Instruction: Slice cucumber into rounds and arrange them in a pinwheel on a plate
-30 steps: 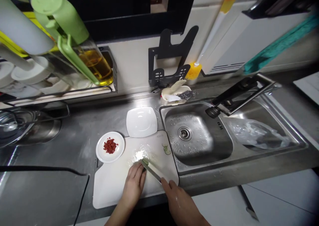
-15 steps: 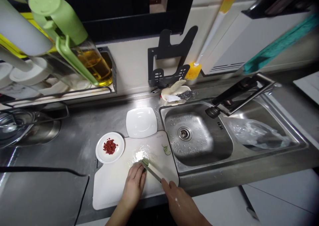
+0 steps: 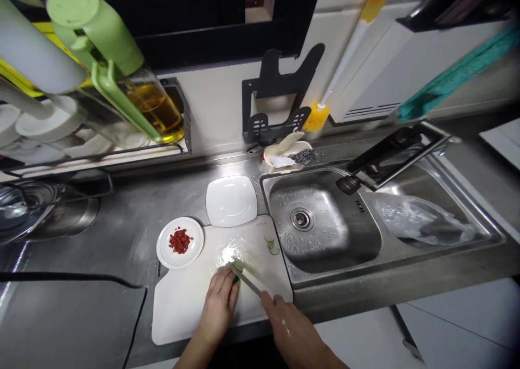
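Observation:
My right hand (image 3: 287, 324) is closed round the handle of a knife (image 3: 248, 282), its blade slanting up and left over the white cutting board (image 3: 182, 309). Beside the blade, my left hand (image 3: 220, 298) has its fingers curled down on a green vegetable piece (image 3: 236, 266), mostly hidden by fingers and blade, so its kind is unclear. A few thin curled green strips (image 3: 272, 245) lie at the board's upper right. Wet shine and pale green bits show just above my left fingertips.
A small white plate (image 3: 164, 256) of chopped red pieces rests at the board's upper left. An empty square white plate (image 3: 231, 198) stands behind it. Right are the sink (image 3: 325, 222), the black faucet (image 3: 377, 157) and a plastic bag (image 3: 422, 217). An oil bottle (image 3: 152, 109) sits on a shelf.
The knife blade and my right hand have shifted very slightly up and left. My left hand stays at the green piece, and the whole view has moved a little.

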### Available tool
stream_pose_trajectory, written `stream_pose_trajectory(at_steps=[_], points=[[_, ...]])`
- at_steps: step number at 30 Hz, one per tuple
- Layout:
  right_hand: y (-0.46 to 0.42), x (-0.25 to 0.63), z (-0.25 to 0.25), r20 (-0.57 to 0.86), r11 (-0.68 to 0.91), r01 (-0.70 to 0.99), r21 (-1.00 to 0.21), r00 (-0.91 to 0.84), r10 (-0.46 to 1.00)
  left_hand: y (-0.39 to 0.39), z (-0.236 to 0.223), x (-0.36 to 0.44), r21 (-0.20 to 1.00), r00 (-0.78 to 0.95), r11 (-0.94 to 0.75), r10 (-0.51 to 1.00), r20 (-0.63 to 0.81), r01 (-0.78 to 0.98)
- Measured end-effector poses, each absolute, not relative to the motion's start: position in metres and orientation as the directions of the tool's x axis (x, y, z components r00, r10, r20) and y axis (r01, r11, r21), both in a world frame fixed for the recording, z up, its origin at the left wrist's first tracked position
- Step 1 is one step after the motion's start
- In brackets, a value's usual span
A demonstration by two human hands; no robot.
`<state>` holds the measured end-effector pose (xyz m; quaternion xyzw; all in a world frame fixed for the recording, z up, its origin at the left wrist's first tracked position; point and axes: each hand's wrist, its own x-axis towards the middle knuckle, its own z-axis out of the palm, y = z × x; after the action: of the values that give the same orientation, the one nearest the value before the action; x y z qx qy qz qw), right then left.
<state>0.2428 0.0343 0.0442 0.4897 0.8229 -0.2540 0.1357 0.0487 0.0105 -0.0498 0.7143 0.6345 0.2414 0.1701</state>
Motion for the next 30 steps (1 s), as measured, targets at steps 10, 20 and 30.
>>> stream_pose_trajectory(at_steps=[10,20,30], points=[[0.038,0.239,0.033,-0.48,0.419,0.861,-0.29,-0.509,0.714,0.009,-0.051,0.049,0.549,0.073,-0.113,0.993,0.095,0.828],[0.039,0.235,0.023,-0.434,0.489,0.834,-0.256,-0.551,0.712,0.01,-0.051,0.048,0.548,0.068,-0.115,0.992,0.105,0.829],[0.051,0.221,0.019,-0.501,0.444,0.856,-0.263,-0.515,0.696,0.011,-0.048,0.048,0.566,0.073,-0.107,0.994,0.082,0.817]])
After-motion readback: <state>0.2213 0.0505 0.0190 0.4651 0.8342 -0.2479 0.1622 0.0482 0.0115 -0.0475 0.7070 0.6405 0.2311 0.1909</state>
